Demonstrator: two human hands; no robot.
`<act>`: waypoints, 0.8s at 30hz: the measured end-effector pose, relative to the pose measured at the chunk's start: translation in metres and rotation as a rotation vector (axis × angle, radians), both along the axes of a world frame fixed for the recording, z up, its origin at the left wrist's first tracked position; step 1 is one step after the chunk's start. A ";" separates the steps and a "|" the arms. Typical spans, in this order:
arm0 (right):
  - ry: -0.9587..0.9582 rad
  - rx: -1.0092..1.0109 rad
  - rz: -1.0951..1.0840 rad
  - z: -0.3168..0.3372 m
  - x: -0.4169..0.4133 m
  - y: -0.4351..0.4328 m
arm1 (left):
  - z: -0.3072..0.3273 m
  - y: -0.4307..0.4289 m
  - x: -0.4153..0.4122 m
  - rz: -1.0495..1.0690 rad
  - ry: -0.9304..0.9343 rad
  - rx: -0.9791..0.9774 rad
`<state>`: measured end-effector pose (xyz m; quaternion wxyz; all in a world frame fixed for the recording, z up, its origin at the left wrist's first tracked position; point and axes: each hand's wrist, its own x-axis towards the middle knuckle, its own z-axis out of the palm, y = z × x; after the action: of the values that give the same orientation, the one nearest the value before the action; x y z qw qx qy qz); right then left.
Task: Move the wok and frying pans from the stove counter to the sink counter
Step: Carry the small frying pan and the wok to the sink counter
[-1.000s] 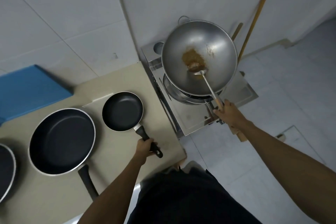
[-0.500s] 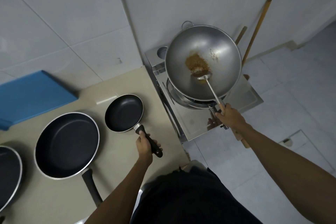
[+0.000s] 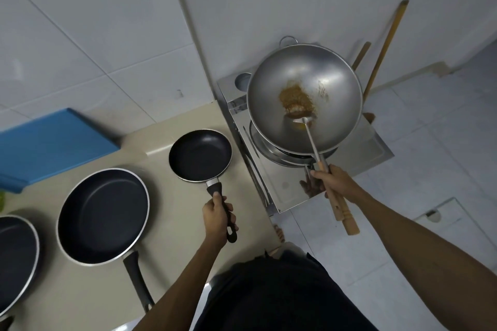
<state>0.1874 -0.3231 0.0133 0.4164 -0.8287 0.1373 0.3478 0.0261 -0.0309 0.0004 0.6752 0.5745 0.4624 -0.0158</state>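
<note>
Hands both closed on handles: left hand [image 3: 215, 219] around the small frying pan's [image 3: 200, 155] black handle, right hand [image 3: 336, 183] around the wooden handles of the wok [image 3: 304, 97] and ladle [image 3: 309, 131], likely to carry both together. Small pan near the tabletop [image 3: 172, 212] edge beside the stove [image 3: 357, 153]. Large frying pan [image 3: 103, 216] sits left, another pan [image 3: 16, 258] at the frame edge. Wok above the burner, brown residue inside.

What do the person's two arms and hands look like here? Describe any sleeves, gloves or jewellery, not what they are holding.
Both forearms are bare up to the picture's edge, with no sleeves in view. The left hand and right hand wear no gloves, and no watch, bracelet or ring shows on either wrist or on the fingers. Below the arms, the person's dark garment fills the bottom of the view.
</note>
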 end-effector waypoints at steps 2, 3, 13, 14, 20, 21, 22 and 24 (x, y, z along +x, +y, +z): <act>0.034 0.140 -0.054 0.001 -0.005 0.001 | 0.007 -0.001 0.003 -0.057 -0.042 0.029; 0.060 0.212 -0.100 0.002 -0.008 0.002 | 0.010 -0.002 0.003 -0.080 -0.059 0.039; -0.028 0.235 -0.227 0.003 -0.028 0.021 | 0.034 -0.010 -0.001 -0.173 -0.126 0.078; -0.036 0.232 -0.217 0.005 -0.030 0.022 | 0.036 -0.009 -0.004 -0.182 -0.133 0.092; -0.047 0.211 -0.128 0.011 -0.052 0.018 | 0.048 0.005 -0.035 -0.199 -0.170 0.144; -0.048 0.214 -0.120 0.013 -0.059 0.018 | 0.050 0.008 -0.042 -0.193 -0.179 0.147; -0.054 0.211 -0.110 0.016 -0.066 0.019 | 0.052 0.012 -0.049 -0.184 -0.188 0.152; -0.089 0.177 -0.082 0.022 -0.081 0.022 | 0.055 0.020 -0.066 -0.158 -0.199 0.155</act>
<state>0.1067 -0.3007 0.0349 0.5078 -0.7968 0.1214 0.3042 -0.0402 -0.0111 0.0556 0.6679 0.6583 0.3464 0.0237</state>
